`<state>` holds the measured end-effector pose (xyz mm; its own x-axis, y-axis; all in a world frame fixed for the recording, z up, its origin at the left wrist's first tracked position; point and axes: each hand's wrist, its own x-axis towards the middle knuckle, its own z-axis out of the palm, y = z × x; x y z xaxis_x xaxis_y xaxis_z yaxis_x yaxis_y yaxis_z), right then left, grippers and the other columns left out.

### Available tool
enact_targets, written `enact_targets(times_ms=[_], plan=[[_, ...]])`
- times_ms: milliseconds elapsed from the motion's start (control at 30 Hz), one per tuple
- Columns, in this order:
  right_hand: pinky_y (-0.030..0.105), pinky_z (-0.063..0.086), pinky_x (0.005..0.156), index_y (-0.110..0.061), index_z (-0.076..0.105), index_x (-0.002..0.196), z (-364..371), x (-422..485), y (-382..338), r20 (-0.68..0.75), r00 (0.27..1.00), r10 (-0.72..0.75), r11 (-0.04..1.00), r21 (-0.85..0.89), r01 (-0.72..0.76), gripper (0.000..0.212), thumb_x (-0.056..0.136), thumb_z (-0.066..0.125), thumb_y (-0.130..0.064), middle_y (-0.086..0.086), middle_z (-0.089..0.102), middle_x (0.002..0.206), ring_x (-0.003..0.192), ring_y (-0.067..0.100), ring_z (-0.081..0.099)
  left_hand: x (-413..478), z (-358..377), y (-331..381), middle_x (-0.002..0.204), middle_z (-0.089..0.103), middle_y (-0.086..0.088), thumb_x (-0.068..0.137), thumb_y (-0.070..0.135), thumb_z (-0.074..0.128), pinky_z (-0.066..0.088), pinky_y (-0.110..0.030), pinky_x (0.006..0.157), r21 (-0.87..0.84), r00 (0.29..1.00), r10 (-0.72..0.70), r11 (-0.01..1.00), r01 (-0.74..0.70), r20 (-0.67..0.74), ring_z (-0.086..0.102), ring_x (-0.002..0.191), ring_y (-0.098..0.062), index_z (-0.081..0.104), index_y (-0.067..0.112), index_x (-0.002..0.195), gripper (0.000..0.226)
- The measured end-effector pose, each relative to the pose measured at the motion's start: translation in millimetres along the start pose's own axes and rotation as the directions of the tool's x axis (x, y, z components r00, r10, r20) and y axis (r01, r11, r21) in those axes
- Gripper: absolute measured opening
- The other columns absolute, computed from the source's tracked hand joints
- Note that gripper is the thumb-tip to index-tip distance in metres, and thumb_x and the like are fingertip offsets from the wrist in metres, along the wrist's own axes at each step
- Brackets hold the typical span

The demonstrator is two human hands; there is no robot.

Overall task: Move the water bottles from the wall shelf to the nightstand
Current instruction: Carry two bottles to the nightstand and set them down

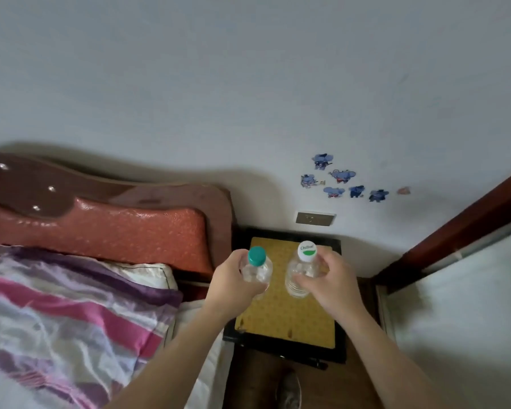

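While both arms reach forward over the nightstand (342,348), each hand grips one clear water bottle upright. The left hand (233,283) has its fingers curled round the body of the teal-capped bottle (257,270), clamped on it from the left side. The right hand (326,281) wraps the white-capped bottle (298,276) from the right, thumb and fingers closed around its shoulder; that cap carries a green mark and small lettering. The two bottles stand side by side, near each other but apart, over the far half of the yellow mat (281,317) that covers most of the nightstand's black top. The teal-capped one is at the mat's left edge, the white-capped one toward the middle of its far edge. Whether their bases touch the mat I cannot tell, since the view looks down on the caps.

Left of the nightstand is a bed with a reddish padded headboard (101,228), a white pillow (148,273) and a blanket (56,305) striped in pink and purple. On the wall behind, a grey wall socket (315,219) sits just above the nightstand's far edge, and blue elephant stickers (342,175) are scattered above it. A dark wooden door frame (460,222) runs along the right, and a shoe (289,391) shows on the floor by the near edge.
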<state>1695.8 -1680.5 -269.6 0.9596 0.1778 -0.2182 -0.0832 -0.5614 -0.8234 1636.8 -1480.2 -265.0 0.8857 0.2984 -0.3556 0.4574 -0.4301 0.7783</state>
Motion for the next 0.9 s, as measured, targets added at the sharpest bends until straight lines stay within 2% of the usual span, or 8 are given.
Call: enact_targets(times_ms=[100, 200, 433, 533, 667, 733, 800, 900], plan=[[0.028, 0.052, 0.087, -0.03, 0.052, 0.13, 19.0, 50.0, 25.6, 0.032, 0.997, 0.066, 0.998, -0.006, -0.066, 0.068, 0.07, 0.084, -0.033, -0.014, 0.057, 0.118, 0.105, 0.003, 0.055, 53.2, 15.7, -12.1, 0.101, 0.067, 0.016, 0.074, 0.031, 0.084, 0.05, -0.012, 0.064, -0.012, 1.0, -0.026, 1.0, 0.026, -0.004, 0.065, 0.086, 0.0, 0.056, 0.035, 0.12, 0.054], [0.021, 0.05, 0.081, -0.028, 0.052, 0.129, 39.2, 84.0, 49.5, 0.055, 0.992, 0.111, 0.994, -0.009, -0.11, 0.064, 0.073, 0.081, -0.037, -0.013, 0.058, 0.117, 0.101, 0.003, 0.056, 94.3, 30.2, -26.2, 0.094, 0.068, 0.014, 0.079, 0.034, 0.082, 0.048, -0.004, 0.061, -0.047, 0.999, -0.052, 0.998, 0.052, -0.005, 0.062, 0.083, 0.007, 0.056, 0.039, 0.11, 0.041], [0.035, 0.055, 0.087, -0.027, 0.05, 0.131, 74.9, 129.7, 96.3, 0.059, 0.982, 0.177, 0.982, -0.079, -0.172, 0.068, 0.071, 0.08, -0.04, -0.014, 0.059, 0.116, 0.103, 0.006, 0.059, 153.6, 63.3, -67.8, 0.097, 0.068, 0.013, 0.08, 0.026, 0.079, 0.051, -0.01, 0.063, -0.064, 0.995, -0.097, 0.993, 0.097, 0.011, 0.065, 0.083, 0.0, 0.056, 0.037, 0.117, 0.045], [0.032, 0.056, 0.084, -0.029, 0.051, 0.129, 83.0, 135.1, 105.5, 0.07, 0.982, 0.177, 0.983, -0.066, -0.173, 0.065, 0.072, 0.078, -0.043, -0.015, 0.059, 0.115, 0.1, 0.004, 0.059, 163.0, 74.6, -80.3, 0.105, 0.067, 0.015, 0.08, 0.032, 0.079, 0.048, -0.013, 0.071, -0.061, 0.993, -0.116, 0.991, 0.117, 0.021, 0.064, 0.093, 0.0, 0.054, 0.036, 0.126, 0.053], [0.018, 0.051, 0.073, -0.03, 0.051, 0.128, 92.1, 136.3, 108.1, 0.066, 0.989, 0.134, 0.989, -0.079, -0.129, 0.061, 0.075, 0.076, -0.05, -0.017, 0.058, 0.114, 0.095, 0.0, 0.059, 168.6, 82.8, -88.6, 0.109, 0.066, 0.017, 0.081, 0.028, 0.079, 0.042, -0.008, 0.074, -0.054, 0.993, -0.116, 0.992, 0.117, 0.023, 0.062, 0.099, -0.001, 0.054, 0.036, 0.128, 0.054], [0.019, 0.05, 0.077, -0.03, 0.05, 0.13, 94.3, 136.9, 107.0, 0.066, 0.991, 0.119, 0.989, -0.097, -0.113, 0.063, 0.077, 0.073, -0.053, -0.017, 0.056, 0.116, 0.096, -0.002, 0.057, 170.5, 83.7, -88.4, 0.108, 0.066, 0.017, 0.082, 0.03, 0.079, 0.041, -0.006, 0.071, -0.047, 0.994, -0.109, 0.993, 0.11, 0.021, 0.062, 0.099, 0.001, 0.054, 0.038, 0.125, 0.05], [0.028, 0.053, 0.086, -0.029, 0.047, 0.134, 95.3, 137.4, 106.2, 0.075, 0.991, 0.111, 0.987, -0.128, -0.101, 0.064, 0.078, 0.072, -0.052, -0.016, 0.055, 0.123, 0.103, 0.0, 0.055, 171.2, 82.7, -87.0, 0.109, 0.065, 0.017, 0.082, 0.032, 0.078, 0.04, -0.005, 0.069, -0.039, 0.994, -0.105, 0.994, 0.106, 0.026, 0.062, 0.098, 0.001, 0.053, 0.037, 0.126, 0.051], [0.035, 0.043, 0.103, -0.027, 0.041, 0.141, 93.7, 135.8, 104.8, 0.111, 0.989, 0.094, 0.973, -0.219, -0.068, 0.068, 0.083, 0.068, -0.048, -0.013, 0.049, 0.136, 0.12, 0.006, 0.048, 171.2, 81.3, -87.6, 0.11, 0.064, 0.015, 0.083, 0.038, 0.076, 0.042, -0.01, 0.073, 0.001, 0.996, -0.081, 0.997, 0.081, 0.031, 0.061, 0.099, -0.002, 0.05, 0.035, 0.13, 0.054]])
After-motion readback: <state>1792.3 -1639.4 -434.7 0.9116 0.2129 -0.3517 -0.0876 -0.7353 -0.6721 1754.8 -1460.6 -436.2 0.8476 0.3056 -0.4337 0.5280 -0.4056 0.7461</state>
